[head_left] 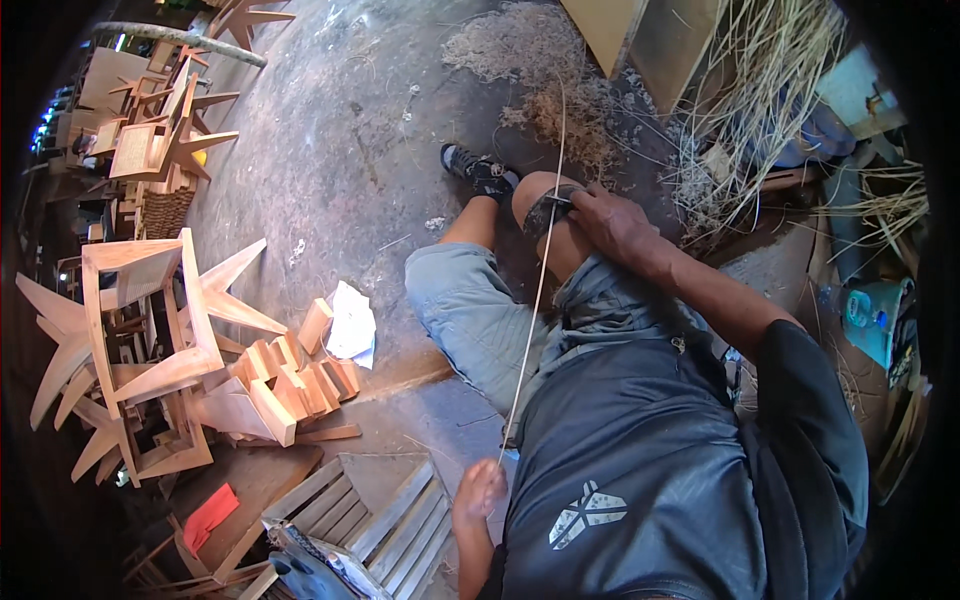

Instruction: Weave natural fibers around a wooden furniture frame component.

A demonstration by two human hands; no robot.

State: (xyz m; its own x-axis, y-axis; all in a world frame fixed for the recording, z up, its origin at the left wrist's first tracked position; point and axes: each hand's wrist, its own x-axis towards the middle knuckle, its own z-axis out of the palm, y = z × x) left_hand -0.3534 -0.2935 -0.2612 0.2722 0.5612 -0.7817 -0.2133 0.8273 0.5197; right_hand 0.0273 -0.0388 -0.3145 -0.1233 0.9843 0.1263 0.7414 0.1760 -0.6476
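Note:
A long, thin, pale strip of rattan or cane (532,338) runs from my left hand (480,490), low beside my body, up across my right knee and on toward the floor beyond. My left hand is closed round its near end. Over the knee lies a dark pad (541,213), and the strip crosses it. My right hand (612,218) is closed there, pressing a small metal blade (558,199) against the strip on the pad. Most of that tool is hidden under the fingers.
Curly shavings (565,120) lie on the floor ahead. A heap of pale strips (770,110) stands at the right, near a plastic bottle (862,310). Wooden chair frames (150,370), wood blocks (290,375), white paper (351,325) and a slatted wooden seat (375,520) are at the left.

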